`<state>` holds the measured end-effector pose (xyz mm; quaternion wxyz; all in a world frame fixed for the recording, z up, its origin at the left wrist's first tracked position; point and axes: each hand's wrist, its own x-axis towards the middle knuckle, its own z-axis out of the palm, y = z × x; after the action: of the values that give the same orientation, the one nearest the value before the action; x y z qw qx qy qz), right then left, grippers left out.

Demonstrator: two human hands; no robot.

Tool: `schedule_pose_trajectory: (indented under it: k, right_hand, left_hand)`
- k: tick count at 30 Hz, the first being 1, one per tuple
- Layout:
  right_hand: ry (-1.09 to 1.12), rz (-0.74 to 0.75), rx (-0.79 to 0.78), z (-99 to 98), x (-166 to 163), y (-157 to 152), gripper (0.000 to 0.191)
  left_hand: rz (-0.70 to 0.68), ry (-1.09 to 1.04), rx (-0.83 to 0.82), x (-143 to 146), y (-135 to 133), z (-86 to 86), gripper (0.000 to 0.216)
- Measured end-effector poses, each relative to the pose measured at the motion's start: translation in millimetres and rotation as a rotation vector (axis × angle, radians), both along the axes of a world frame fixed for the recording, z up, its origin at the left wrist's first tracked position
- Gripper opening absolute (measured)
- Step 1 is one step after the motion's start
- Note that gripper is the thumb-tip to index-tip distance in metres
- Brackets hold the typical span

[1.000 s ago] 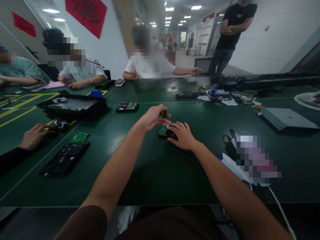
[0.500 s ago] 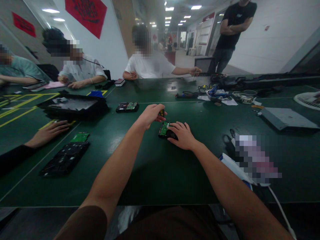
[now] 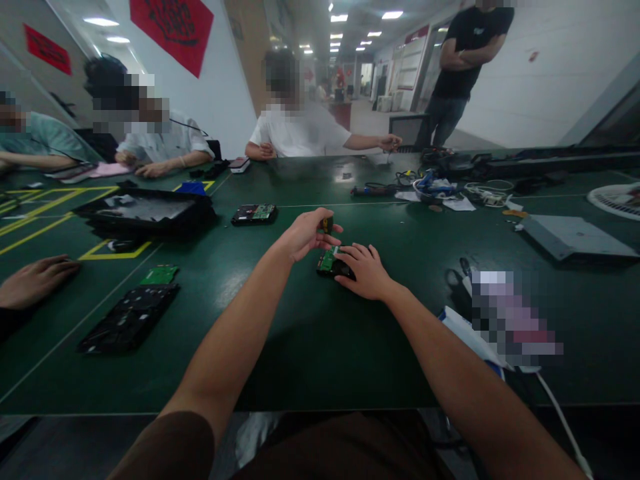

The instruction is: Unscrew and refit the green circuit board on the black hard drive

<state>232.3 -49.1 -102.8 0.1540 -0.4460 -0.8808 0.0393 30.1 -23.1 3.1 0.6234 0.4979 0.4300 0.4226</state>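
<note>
My left hand [image 3: 309,237] is closed round the black-and-yellow handle of a screwdriver [image 3: 327,225], held upright over a hard drive [image 3: 327,260]. The screwdriver's lower end is hidden behind my fingers. The hard drive lies on the green table with its green circuit board facing up. Across its right side rests my right hand [image 3: 367,272], thumb at the near edge and fingers over the far edge, gripping it in place. The hand covers part of the drive.
Another hard drive [image 3: 254,214] lies farther back, and black drive parts with a green board [image 3: 131,317] lie left. A black tray [image 3: 145,210] stands beyond. A co-worker's hand [image 3: 37,281] rests at far left. Cables [image 3: 435,187], a grey metal case [image 3: 575,237] and a white cord are right.
My left hand has shifted slightly right, its fingers set differently round the screwdriver. The co-worker's hand at the left has drawn back leftward. My right hand and the hard drive stay put.
</note>
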Motion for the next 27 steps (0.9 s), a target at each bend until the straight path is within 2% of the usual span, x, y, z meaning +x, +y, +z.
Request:
schedule_pose_trajectory:
  k: [8,13,16,21,27]
  right_hand:
    - [-0.013,0.007,-0.034,2.4,0.7,0.8,0.062]
    - [-0.011,0.005,-0.029,2.5,0.5,0.5,0.062]
    - [-0.012,0.003,-0.030,2.1,0.4,0.6,0.062]
    - [-0.008,0.002,-0.026,1.9,0.2,0.7,0.062]
    - [-0.001,0.005,-0.022,1.8,0.4,0.1,0.061]
  left_hand:
    - [0.067,0.129,0.075,-4.4,2.7,0.5,0.029]
    - [0.120,0.069,0.074,-3.4,4.0,-1.6,0.023]
    - [0.135,0.102,0.087,-3.9,5.6,-3.0,0.027]
    - [0.108,0.167,0.110,-3.8,5.8,-2.7,0.029]
    - [0.018,0.026,-0.008,-2.7,1.6,-0.1,0.025]
